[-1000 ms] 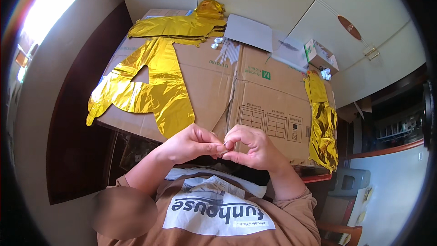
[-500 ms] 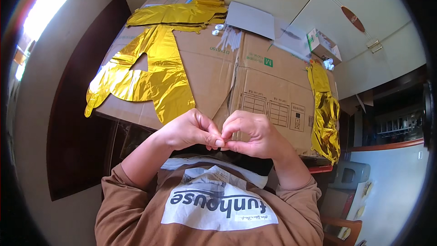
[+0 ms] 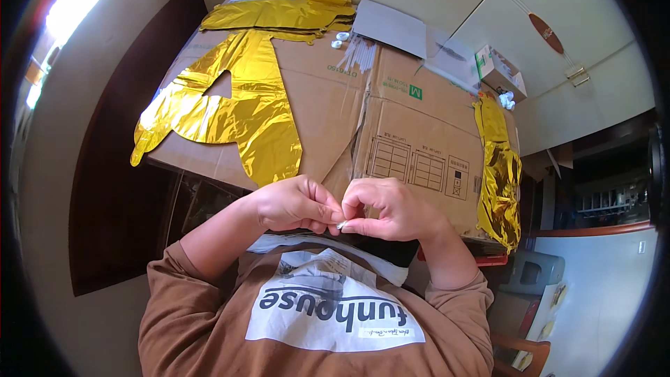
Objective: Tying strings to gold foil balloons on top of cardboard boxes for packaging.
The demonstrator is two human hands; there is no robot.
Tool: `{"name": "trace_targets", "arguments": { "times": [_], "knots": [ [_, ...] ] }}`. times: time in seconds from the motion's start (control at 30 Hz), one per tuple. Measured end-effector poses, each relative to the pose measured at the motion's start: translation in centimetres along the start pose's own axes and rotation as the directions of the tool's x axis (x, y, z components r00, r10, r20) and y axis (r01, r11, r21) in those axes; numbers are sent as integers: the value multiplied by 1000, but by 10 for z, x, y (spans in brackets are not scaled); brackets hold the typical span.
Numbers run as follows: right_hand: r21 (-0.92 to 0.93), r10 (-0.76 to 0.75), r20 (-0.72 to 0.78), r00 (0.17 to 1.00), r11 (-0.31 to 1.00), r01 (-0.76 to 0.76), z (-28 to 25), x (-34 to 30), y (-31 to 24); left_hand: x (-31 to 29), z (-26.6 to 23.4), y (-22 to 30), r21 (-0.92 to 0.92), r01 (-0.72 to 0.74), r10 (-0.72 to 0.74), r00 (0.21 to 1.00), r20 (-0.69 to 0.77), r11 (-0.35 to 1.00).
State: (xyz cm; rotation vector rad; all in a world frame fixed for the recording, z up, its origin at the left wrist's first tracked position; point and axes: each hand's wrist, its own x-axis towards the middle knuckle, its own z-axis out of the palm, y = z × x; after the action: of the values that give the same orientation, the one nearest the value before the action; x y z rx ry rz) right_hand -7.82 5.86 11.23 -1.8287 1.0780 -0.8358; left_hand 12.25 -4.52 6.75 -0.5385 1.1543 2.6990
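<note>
A tiny pale item [image 3: 340, 224], possibly a bit of clear plastic, sits pinched between the fingertips of both hands, held close to the chest, just below the cardboard's near edge.

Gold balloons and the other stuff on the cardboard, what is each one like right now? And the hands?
Big gold balloon: flat, not blown up, spread on the cardboard.
Gold balloons at the back: flat, stacked.
Gold balloon on the right: flat, crumpled, hanging over the edge.
Cardboard: unfolded, lying flat.
Small box: lying on its side; open or shut, cannot tell.
Left hand: fingers pinched shut on a tiny pale thing.
Right hand: pinching it too.
</note>
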Motion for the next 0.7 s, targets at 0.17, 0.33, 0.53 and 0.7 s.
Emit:
{"name": "trace_targets", "arguments": {
  "times": [0.17, 0.33, 0.53, 0.7],
  "knots": [
    [598, 183, -156, 971, 800, -55, 15, -4, 7, -4, 3, -4, -90, -287, 289, 957, 7, 954],
    [723, 142, -271, 952, 683, 104, 29, -4, 14, -3, 16, -3, 56, -587, 585, 810, 43, 808],
    [731, 169, -314, 934, 671, 124, 40, 1, 10, -4, 21, -5, 116, -680, 684, 730, 6, 724],
    [620, 187, -359, 914, 780, 84, 44, -3, 5, -7, 21, -9, 201, -679, 696, 718, -20, 706]
  ]
}}
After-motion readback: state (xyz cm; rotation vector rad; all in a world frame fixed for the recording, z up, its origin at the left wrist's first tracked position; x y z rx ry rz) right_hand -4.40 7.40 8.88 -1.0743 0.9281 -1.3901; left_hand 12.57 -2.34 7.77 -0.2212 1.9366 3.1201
